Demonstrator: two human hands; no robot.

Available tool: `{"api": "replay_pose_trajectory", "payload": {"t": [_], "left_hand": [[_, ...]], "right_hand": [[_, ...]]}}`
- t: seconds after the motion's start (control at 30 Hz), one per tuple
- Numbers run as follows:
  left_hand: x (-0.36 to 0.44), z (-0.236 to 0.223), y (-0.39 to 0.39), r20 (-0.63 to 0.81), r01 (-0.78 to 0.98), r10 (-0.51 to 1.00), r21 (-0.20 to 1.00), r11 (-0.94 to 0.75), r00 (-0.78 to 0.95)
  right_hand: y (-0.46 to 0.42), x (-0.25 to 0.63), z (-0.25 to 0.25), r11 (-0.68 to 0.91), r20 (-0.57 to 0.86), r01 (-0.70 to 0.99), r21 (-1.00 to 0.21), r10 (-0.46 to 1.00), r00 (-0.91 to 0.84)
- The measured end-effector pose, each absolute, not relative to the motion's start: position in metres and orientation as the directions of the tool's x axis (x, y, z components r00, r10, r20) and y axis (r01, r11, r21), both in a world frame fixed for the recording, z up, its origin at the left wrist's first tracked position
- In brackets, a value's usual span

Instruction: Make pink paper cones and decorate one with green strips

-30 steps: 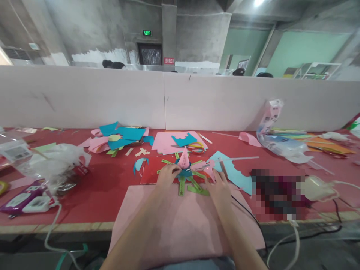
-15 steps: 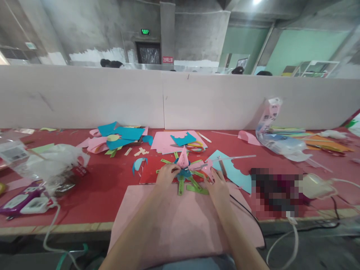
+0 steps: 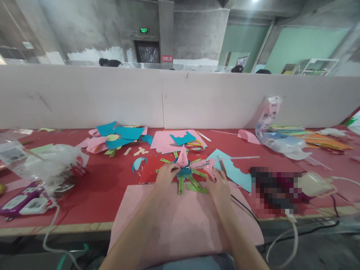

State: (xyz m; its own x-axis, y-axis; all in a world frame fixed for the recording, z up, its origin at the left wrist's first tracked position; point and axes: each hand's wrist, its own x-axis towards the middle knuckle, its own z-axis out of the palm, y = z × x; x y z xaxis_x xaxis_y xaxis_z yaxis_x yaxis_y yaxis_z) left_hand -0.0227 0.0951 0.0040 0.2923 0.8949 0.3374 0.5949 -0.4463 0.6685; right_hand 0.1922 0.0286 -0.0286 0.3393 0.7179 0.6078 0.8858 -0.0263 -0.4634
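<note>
My right hand (image 3: 219,186) is wrapped round the handle of a pink glue gun (image 3: 208,167), its nozzle pointing left. A clear glue stick (image 3: 244,157) juts from its back. The nozzle is close to the foot of a pink paper cone (image 3: 182,158) with dark writing; whether it touches, I cannot tell. My left hand (image 3: 165,174) pinches the cone's lower left edge. Beneath the cone is a blue paper piece (image 3: 185,172) with green strips (image 3: 180,186) fanning out around it. All this rests on a red card (image 3: 148,171).
Behind lie yellow-handled scissors (image 3: 195,145), pink sheets (image 3: 160,140) and blue scraps (image 3: 128,133). A light blue sheet (image 3: 234,170) is right of the glue gun. Plastic bags (image 3: 53,161) lie left. A black cord (image 3: 244,208) runs along the right. A white partition (image 3: 112,97) stands behind.
My right hand and the glue gun have shifted slightly right. The left hand stays at the cone, and the paper pieces look unchanged.
</note>
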Motion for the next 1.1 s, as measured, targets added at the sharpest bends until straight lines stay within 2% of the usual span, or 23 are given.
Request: {"api": "replay_pose_trajectory", "payload": {"t": [0.4, 0.5, 0.63, 0.87, 1.1], "left_hand": [[-0.023, 0.003, 0.095, 0.349, 0.61, 0.89, 0.648, -0.456, 0.294], [-0.023, 0.005, 0.094, 0.338, 0.613, 0.895, 0.653, -0.445, 0.29], [-0.023, 0.006, 0.093, 0.351, 0.609, 0.891, 0.651, -0.453, 0.288], [-0.024, 0.006, 0.092, 0.351, 0.603, 0.893, 0.658, -0.45, 0.283], [-0.025, 0.005, 0.092, 0.358, 0.602, 0.894, 0.662, -0.447, 0.27]], "right_hand": [[0.025, 0.194, -0.023, -0.123, 0.544, 0.863, -0.489, 0.731, 0.412], [0.026, 0.195, -0.024, -0.113, 0.564, 0.867, -0.485, 0.718, 0.408], [0.03, 0.195, -0.027, -0.157, 0.58, 0.876, -0.455, 0.695, 0.426], [0.026, 0.2, -0.016, -0.357, 0.519, 0.857, -0.372, 0.685, 0.511], [0.035, 0.236, -0.006, -0.38, 0.478, 0.872, -0.307, 0.731, 0.487]]}}
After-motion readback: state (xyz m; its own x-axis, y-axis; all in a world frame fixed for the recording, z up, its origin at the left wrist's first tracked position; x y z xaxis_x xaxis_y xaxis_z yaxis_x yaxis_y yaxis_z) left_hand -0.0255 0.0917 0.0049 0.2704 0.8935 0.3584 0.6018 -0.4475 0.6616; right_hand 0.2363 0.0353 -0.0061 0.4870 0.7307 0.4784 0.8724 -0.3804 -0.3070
